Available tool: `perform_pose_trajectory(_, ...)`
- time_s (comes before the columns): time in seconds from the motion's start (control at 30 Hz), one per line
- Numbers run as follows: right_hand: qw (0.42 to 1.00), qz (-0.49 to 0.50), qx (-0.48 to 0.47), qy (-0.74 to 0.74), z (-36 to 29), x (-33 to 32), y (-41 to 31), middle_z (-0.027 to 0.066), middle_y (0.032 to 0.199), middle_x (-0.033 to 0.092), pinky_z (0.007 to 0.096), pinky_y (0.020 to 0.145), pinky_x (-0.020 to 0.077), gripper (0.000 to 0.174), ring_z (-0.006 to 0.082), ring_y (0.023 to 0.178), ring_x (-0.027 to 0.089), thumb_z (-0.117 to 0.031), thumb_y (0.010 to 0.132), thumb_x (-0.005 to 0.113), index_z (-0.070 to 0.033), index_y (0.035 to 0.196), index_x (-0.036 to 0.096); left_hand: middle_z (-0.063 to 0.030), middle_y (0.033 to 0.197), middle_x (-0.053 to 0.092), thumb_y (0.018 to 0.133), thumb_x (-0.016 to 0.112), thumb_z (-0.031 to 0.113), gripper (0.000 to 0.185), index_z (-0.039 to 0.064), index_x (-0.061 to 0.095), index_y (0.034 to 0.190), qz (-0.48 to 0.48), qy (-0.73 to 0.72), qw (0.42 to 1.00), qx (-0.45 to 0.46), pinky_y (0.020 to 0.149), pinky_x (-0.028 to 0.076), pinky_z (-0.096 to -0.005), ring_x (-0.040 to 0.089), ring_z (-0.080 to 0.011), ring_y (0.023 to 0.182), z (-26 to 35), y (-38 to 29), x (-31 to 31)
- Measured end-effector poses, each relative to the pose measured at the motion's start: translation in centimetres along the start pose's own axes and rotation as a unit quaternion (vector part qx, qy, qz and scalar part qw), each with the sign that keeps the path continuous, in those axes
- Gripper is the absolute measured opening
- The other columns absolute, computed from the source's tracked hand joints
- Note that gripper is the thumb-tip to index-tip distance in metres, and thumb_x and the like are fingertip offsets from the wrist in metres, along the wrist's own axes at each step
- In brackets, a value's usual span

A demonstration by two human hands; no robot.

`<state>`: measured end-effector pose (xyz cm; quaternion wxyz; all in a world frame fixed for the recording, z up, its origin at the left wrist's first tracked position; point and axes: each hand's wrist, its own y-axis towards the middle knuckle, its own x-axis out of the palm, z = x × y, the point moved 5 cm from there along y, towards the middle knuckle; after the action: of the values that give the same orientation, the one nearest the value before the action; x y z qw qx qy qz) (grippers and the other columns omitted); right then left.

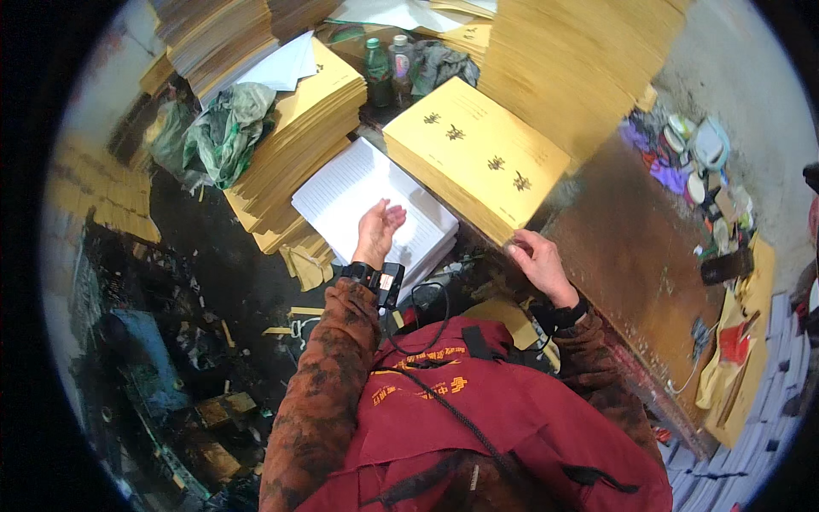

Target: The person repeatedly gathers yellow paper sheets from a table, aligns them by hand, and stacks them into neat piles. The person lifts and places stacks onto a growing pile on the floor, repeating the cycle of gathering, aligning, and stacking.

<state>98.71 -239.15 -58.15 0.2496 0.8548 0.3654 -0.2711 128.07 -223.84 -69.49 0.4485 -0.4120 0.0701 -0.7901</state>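
Note:
My left hand (381, 229) is held palm up over a stack of white lined paper (342, 201), with nothing in it. Whether it touches the sheets is hard to tell. The lined paper lies between a tall pile of yellow covers (301, 160) on the left and a squared stack of yellow printed covers (477, 144) on the right. At the near corner of that right stack are the thumb and fingertips of my right hand (542, 264). They are bent close together, but whether a cover is pinched between them cannot be made out. Dark bands circle both wrists.
A brown wooden tabletop (640, 275) extends right, with clutter (697, 160) along the wall. Behind stand a green bottle (377, 73), a second bottle (401, 70) and a large yellow paper stack (563, 70). A crumpled plastic bag (227, 131) hangs at left. Scraps litter the dark floor (211, 281).

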Motion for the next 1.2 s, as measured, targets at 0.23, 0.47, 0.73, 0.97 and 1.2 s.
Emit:
perform_pose_trajectory(0.23, 0.998, -0.008, 0.013, -0.064, -2.5, 1.1, 7.2, 0.0184, 0.099, 0.067, 0.0324, 0.072, 0.0530, 0.032, 0.0244, 0.084, 0.067, -0.013, 0.085, 0.066, 0.004, 0.112, 0.060, -0.0252, 0.111, 0.050, 0.100, 0.044, 0.028, 0.036, -0.005, 0.041, 0.115, -0.049, -0.087, 0.994, -0.050, 0.087, 0.051, -0.0429, 0.057, -0.0354, 0.100, -2.4, 8.7, -1.3)
perform_pose_trajectory(0.47, 0.991, -0.025, -0.008, -0.131, -1.8, 2.3, 8.7, 0.0195, 0.097, 0.063, 0.0386, 0.075, 0.0513, 0.033, 0.0347, 0.087, 0.063, -0.017, 0.081, 0.070, 0.000, 0.108, 0.060, -0.0310, 0.140, 0.032, 0.098, 0.046, 0.039, 0.065, -0.005, 0.025, 0.140, -0.024, -0.065, 0.990, -0.120, 0.103, 0.036, -0.0492, 0.038, -0.0403, 0.126, -5.0, 11.6, 2.2)
perform_pose_trajectory(0.73, 0.990, -0.031, 0.020, -0.135, 0.5, 1.0, 11.1, 0.0188, 0.099, 0.063, 0.0368, 0.075, 0.0518, 0.033, 0.0319, 0.086, 0.064, -0.015, 0.082, 0.068, 0.002, 0.110, 0.060, -0.0194, 0.115, 0.059, 0.098, 0.043, 0.041, 0.051, -0.004, 0.052, 0.121, -0.012, -0.055, 0.992, -0.114, 0.094, 0.041, -0.0431, 0.054, -0.0322, 0.105, -6.3, 15.2, 4.5)
perform_pose_trajectory(0.97, 0.990, -0.067, -0.052, -0.115, -1.1, 1.5, 14.4, 0.0192, 0.100, 0.062, 0.0363, 0.075, 0.0510, 0.033, 0.0334, 0.086, 0.063, -0.014, 0.082, 0.069, 0.001, 0.109, 0.059, -0.0112, 0.086, 0.061, 0.095, 0.051, 0.039, 0.035, 0.005, 0.056, 0.099, 0.065, -0.106, 0.987, -0.102, 0.066, 0.046, -0.0421, 0.057, -0.0241, 0.076, -6.7, 16.7, 3.8)
perform_pose_trajectory(1.2, 0.949, -0.139, -0.210, -0.190, -6.0, 5.0, 20.9, 0.0232, 0.103, 0.061, 0.0421, 0.081, 0.0485, 0.042, 0.0401, 0.095, 0.059, -0.023, 0.082, 0.069, 0.002, 0.114, 0.057, -0.0149, 0.114, 0.058, 0.097, 0.044, 0.043, 0.049, 0.002, 0.053, 0.121, 0.052, -0.095, 0.992, -0.068, 0.089, 0.039, -0.0440, 0.052, -0.0268, 0.103, -4.0, 12.4, 6.8)
